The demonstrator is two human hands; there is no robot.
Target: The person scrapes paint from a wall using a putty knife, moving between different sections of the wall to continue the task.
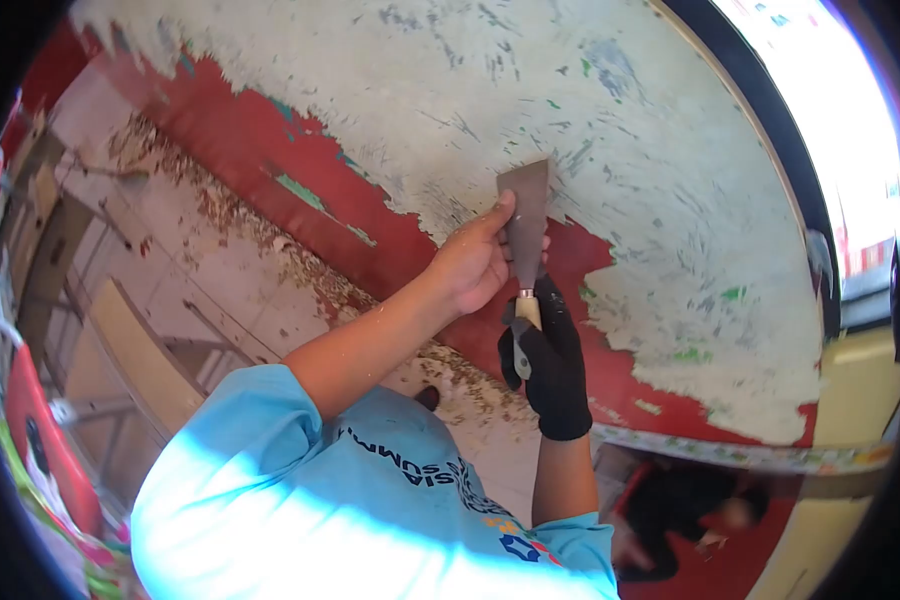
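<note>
Gloved fingers of the right hand (558,375) grip the handle (527,312) of a scraper (529,235); just above them, the bare left hand (475,262) pinches its blade. Beyond the fingertips spreads a pale, scuffed surface (680,200), with jagged red covering (320,230) beside the left fingers.

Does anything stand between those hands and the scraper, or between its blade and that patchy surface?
Only a black glove, on the right hand. The bare left hand holds the scraper too, its fingers reaching behind the blade, toward the surface.
</note>
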